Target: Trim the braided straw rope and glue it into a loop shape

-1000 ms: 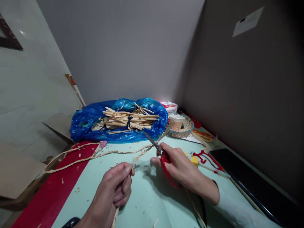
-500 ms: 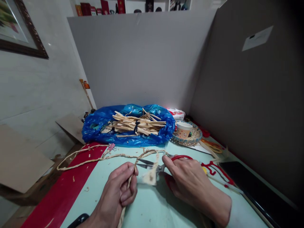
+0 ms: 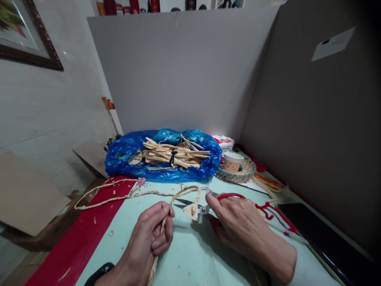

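Note:
My left hand is closed on a twisted straw cord, pinching it between thumb and fingertips. The cord runs down below the hand and curves up and right in front of it, while a long stretch loops away to the left. My right hand grips red-handled scissors, with thumb and fingers at the handles. Their blades point left, parted, close to the cord by my left fingertips. A pale frayed end of straw hangs in front of the blades and partly covers them.
Behind lies a blue plastic bag with a tied straw bundle. A paper cup stands in a woven basket. A pink binder clip sits at the cord's left. A black phone-like slab lies right; grey panels enclose the back.
The pale straw end has swung up slightly and sharpened from a blur. Both hands keep nearly the same pose; the whole view has shifted a little.

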Available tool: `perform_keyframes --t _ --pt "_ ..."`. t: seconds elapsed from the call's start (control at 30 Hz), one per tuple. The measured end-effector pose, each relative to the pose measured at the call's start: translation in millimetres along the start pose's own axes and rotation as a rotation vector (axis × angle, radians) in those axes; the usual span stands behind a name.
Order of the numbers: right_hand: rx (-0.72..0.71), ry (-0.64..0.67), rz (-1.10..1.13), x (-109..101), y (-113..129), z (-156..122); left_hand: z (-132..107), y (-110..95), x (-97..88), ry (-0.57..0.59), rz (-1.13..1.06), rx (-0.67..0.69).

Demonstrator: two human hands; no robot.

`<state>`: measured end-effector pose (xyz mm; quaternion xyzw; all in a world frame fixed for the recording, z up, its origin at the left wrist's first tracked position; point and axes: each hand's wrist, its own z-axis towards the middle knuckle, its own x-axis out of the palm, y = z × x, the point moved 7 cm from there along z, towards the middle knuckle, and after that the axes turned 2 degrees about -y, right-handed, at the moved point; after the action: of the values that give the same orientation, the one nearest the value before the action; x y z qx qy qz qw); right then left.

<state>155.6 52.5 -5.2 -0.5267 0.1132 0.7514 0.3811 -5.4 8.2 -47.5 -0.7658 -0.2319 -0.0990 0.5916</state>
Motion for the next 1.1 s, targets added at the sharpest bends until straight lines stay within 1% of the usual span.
perform_keyframes --t 0.13,0.27,0.47,0.6,0.8,1.0,1.1 --pt "-0.025 0.028 0.015 4.9 3.0 -0.8 1.2 -0.5 0.2 -0.012 0.011 -0.007" --pt "-0.025 0.041 0.022 6.1 3.4 -0.5 1.1 -1.8 2.1 0.005 0.02 0.002" --pt "-0.012 0.137 0.118 11.1 4.7 -0.8 -0.6 -0.8 3.4 0.004 0.055 -0.008" --pt "-0.025 0.107 0.115 10.2 6.2 -2.3 -1.8 1.8 3.7 -0.004 0.071 -0.016" --pt "-0.032 0.061 0.128 10.2 8.1 -1.0 -2.9 2.2 3.8 0.01 0.101 0.014" --pt "-0.035 0.052 0.116 11.5 13.8 -4.8 -1.3 3.9 5.1 0.027 0.139 0.015" --pt "-0.064 -0.006 0.114 9.4 16.5 -9.5 -1.5 4.2 4.8 0.017 0.145 0.019"
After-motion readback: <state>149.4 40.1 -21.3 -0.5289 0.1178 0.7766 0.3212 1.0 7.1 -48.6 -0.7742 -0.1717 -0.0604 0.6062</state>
